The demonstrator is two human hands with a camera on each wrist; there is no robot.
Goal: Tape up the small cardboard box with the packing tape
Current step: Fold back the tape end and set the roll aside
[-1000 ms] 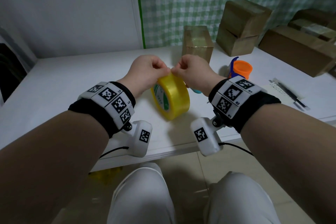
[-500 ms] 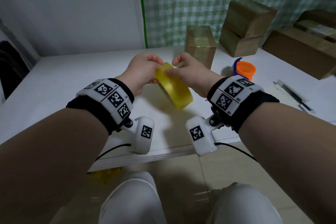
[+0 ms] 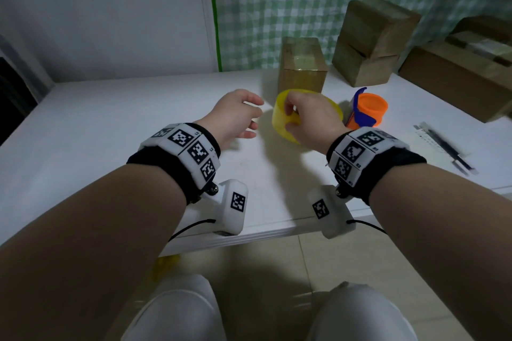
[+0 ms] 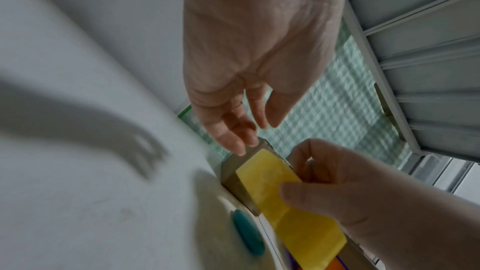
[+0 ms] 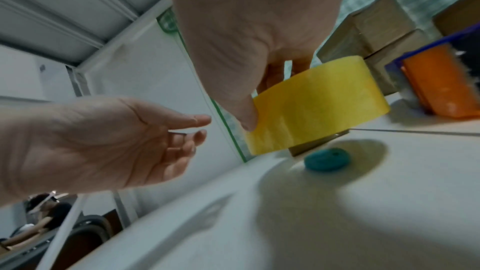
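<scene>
My right hand [image 3: 302, 119] grips the yellow roll of packing tape [image 3: 282, 122], thumb on its outer face and fingers through the core; the roll [image 5: 317, 104] hangs a little above the white table [image 3: 110, 119]. Just behind it stands the small cardboard box [image 3: 302, 63], upright, with glossy tape on its top. My left hand [image 3: 238, 116] hovers to the left of the roll with relaxed, spread fingers [image 4: 233, 128] and holds nothing. In the left wrist view the roll [image 4: 288, 198] is in front of the box [image 4: 231, 169].
An orange and blue tape dispenser [image 3: 365, 113] stands right of the roll. A small teal disc [image 5: 327, 159] lies on the table under the roll. Two stacked boxes [image 3: 371, 41] and a long box [image 3: 460, 75] sit at the back right. A pen on paper [image 3: 446, 149] lies at the right.
My left hand has let go of the roll and drawn off to the left. My right hand has carried the roll forward and to the right, close to the small box.
</scene>
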